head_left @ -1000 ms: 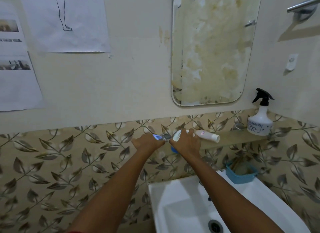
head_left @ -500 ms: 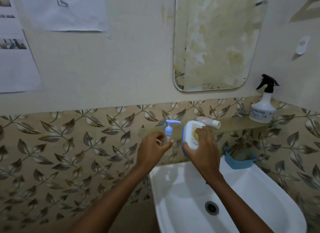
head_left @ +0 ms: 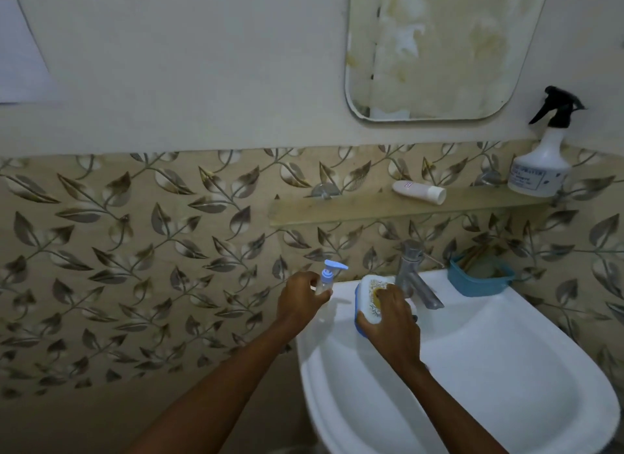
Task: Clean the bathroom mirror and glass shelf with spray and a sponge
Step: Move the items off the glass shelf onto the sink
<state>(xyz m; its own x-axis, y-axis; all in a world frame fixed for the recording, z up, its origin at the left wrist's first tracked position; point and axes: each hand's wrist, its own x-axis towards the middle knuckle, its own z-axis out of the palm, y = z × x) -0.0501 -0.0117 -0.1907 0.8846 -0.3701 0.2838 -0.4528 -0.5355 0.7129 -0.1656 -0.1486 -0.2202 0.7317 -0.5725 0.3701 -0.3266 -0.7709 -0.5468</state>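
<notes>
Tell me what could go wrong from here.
1. The left hand holds the pump bottle at the sink's back-left corner; set on that narrow edge, it might tip to the floor.
2. The soap box, gripped by the right hand, is close beside the faucet and could slide into the basin.
3. The white tube lies on its side on the glass shelf and may roll off during wiping.

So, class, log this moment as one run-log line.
left hand holds pump bottle | right hand holds soap box | shelf holds tube, spray bottle
</notes>
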